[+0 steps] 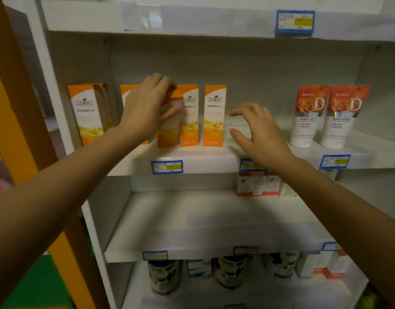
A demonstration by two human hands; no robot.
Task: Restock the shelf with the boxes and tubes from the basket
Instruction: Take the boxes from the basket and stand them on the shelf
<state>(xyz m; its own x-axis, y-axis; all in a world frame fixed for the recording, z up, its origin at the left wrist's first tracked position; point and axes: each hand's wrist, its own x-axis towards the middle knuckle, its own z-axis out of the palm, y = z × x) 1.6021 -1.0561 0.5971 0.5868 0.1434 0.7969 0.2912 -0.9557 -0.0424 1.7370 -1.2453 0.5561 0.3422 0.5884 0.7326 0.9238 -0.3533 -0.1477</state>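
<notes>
Several tall orange-and-white boxes stand in a row on the middle shelf (214,161). My left hand (145,110) grips one of them, a blurred orange box (169,128), from above, between its neighbours. Another box (214,114) stands at the row's right end. My right hand (259,134) hovers just right of that box with fingers spread and loosely curved, holding nothing. Two white tubes with red rose tops (308,114) stand at the shelf's right. The basket is out of view.
A leftmost orange box (89,112) stands turned at an angle. The shelf below holds small red-and-white boxes (259,184) at its back right. Dark cans (165,277) and more boxes fill the lowest shelf. An orange-and-wood post (20,108) borders the unit's left side.
</notes>
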